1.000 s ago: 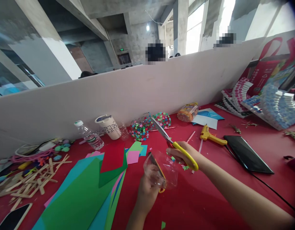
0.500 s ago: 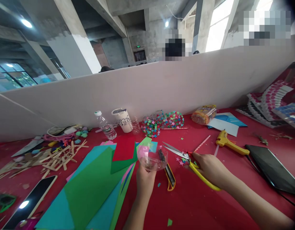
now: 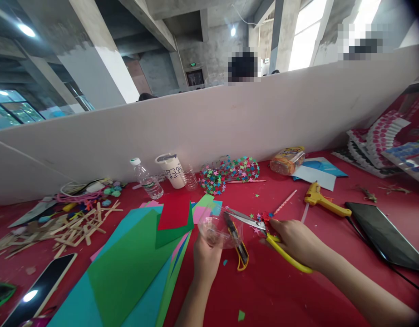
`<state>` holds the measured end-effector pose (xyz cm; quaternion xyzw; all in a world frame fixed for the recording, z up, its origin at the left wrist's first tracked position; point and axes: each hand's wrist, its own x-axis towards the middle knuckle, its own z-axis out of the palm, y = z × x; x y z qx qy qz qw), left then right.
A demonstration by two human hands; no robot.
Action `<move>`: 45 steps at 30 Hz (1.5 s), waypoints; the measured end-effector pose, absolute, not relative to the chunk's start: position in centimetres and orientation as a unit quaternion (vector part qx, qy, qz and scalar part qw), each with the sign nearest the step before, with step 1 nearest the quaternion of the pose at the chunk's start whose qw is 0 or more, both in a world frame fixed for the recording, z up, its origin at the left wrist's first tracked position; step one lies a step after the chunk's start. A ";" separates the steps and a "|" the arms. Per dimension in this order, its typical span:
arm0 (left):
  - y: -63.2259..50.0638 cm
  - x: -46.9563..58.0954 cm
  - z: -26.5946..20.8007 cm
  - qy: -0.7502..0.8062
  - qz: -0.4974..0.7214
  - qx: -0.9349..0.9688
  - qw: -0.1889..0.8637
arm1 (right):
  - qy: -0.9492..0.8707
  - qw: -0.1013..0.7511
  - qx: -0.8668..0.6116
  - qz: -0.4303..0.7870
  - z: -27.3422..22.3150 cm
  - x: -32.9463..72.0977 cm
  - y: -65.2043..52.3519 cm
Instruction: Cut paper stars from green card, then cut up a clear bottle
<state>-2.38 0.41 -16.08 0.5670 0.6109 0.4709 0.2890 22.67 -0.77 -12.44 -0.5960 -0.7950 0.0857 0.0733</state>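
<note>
My left hand (image 3: 208, 249) is closed around a clear plastic piece (image 3: 214, 229) that looks like the cut end of a bottle. In my right hand (image 3: 291, 238) are scissors (image 3: 284, 253) with yellow handles, their blades pointing left and overlapping the plastic's right edge in view. Whether the blades touch it I cannot tell. A yellow utility knife (image 3: 242, 256) lies on the red table, its upper part seen through the plastic. Star sequins and a red piece (image 3: 266, 216) lie by the scissors' pivot.
Coloured paper sheets (image 3: 127, 259) lie left, beyond them craft sticks (image 3: 90, 225) and a phone (image 3: 42, 290). At the back stand a water bottle (image 3: 146, 179), a tumbler (image 3: 171, 170) and star-covered bottle pieces (image 3: 229, 172). Rightward are a glue gun (image 3: 327, 202) and a black tablet (image 3: 382, 231).
The scissors' blades have moved left, over the plastic's right edge, and look closer together. The plastic piece has turned a little in my left hand. The whole view has shifted slightly.
</note>
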 end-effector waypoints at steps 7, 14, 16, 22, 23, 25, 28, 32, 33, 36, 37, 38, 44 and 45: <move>0.4 -2.4 -16.9 0.611 0.477 0.558 0.296 | -0.794 0.078 -0.597 0.079 -12.7 22.6 -0.9; 0.3 -2.4 -16.3 0.599 0.474 0.576 0.291 | -0.795 0.082 -0.597 0.069 -12.7 22.2 -1.2; 0.4 -2.5 -16.4 0.600 0.477 0.582 0.272 | -0.796 0.087 -0.596 0.061 -12.4 22.3 -1.1; 0.7 -2.8 -17.0 0.606 0.481 0.586 0.241 | -0.803 0.093 -0.586 0.061 -12.0 22.4 -1.1; 0.7 -2.8 -17.1 0.604 0.480 0.589 0.240 | -0.803 0.092 -0.586 0.063 -12.0 22.3 -1.1; 0.7 -2.8 -17.1 0.602 0.479 0.593 0.239 | -0.802 0.091 -0.586 0.064 -12.2 22.2 -1.2; 0.7 -2.9 -17.1 0.597 0.475 0.600 0.242 | -0.801 0.091 -0.588 0.066 -12.5 22.0 -1.2; 0.6 -2.8 -17.2 0.596 0.468 0.606 0.242 | -0.800 0.088 -0.590 0.067 -12.5 21.9 -1.2; 0.6 -2.8 -17.2 0.596 0.468 0.606 0.243 | -0.799 0.088 -0.590 0.067 -12.5 21.9 -1.1; 0.7 -2.7 -17.1 0.596 0.470 0.603 0.246 | -0.798 0.089 -0.593 0.063 -12.4 21.9 -1.1; 0.7 -2.7 -17.0 0.596 0.469 0.603 0.247 | -0.797 0.089 -0.594 0.062 -12.4 21.9 -1.2; 0.7 -2.7 -17.0 0.596 0.469 0.603 0.248 | -0.796 0.089 -0.595 0.061 -12.4 21.9 -1.2; 0.7 -2.6 -16.7 0.587 0.482 0.600 0.252 | -0.792 0.084 -0.603 0.058 -12.8 21.9 -1.1; 0.7 -2.6 -16.7 0.585 0.485 0.599 0.253 | -0.792 0.083 -0.602 0.058 -12.8 21.9 -1.1</move>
